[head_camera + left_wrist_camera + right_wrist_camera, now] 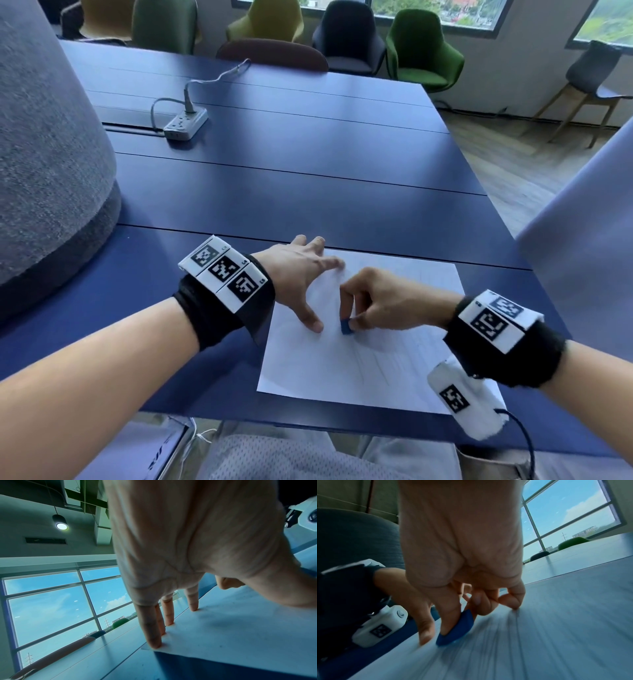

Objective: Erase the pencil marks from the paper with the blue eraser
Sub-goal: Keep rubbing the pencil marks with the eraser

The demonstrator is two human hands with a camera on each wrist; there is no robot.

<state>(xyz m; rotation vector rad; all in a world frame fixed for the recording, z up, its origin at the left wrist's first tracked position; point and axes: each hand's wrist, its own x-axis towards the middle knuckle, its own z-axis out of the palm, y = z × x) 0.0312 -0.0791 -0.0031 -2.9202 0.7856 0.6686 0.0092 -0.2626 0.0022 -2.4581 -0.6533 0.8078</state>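
Note:
A white sheet of paper with faint pencil lines lies on the blue table near its front edge. My left hand is spread flat on the sheet's upper left part, and in the left wrist view its straight fingertips press on the far edge of the paper. My right hand pinches the small blue eraser between thumb and fingers. In the right wrist view the blue eraser touches the paper, beside the left thumb.
A grey power strip with its cable sits far back on the left of the table. A large grey upholstered shape stands at the left edge. Several chairs line the far side, under the windows.

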